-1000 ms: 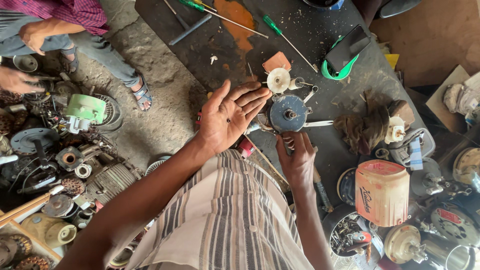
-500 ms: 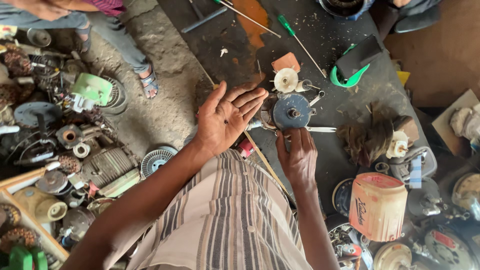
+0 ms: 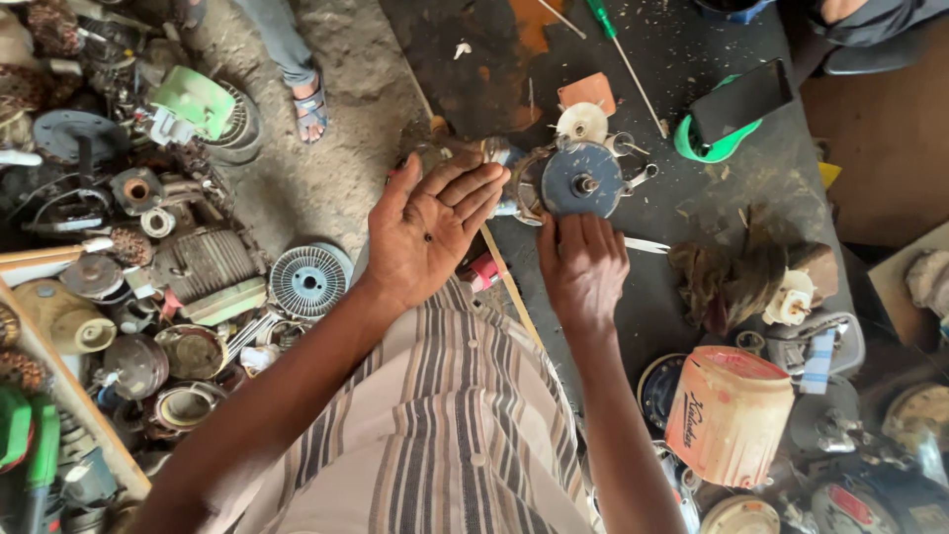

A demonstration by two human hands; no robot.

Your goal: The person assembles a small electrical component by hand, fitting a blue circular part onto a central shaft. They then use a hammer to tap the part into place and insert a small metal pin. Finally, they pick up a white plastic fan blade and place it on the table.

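Blue-grey motor end cover [image 3: 581,180] on the dark surface [image 3: 692,198], at the right hand's [image 3: 583,272] fingertips.
Right grip spread flat, touching its near edge; left hand [image 3: 430,227] held palm-up, fingers splayed, just left of it.

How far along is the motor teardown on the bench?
Done: the motor lies stripped of its outer housing, a white fan beside it. In hand: right hand rests against its round end plate; left hand is open, palm up. Left: the end plate remains mounted.
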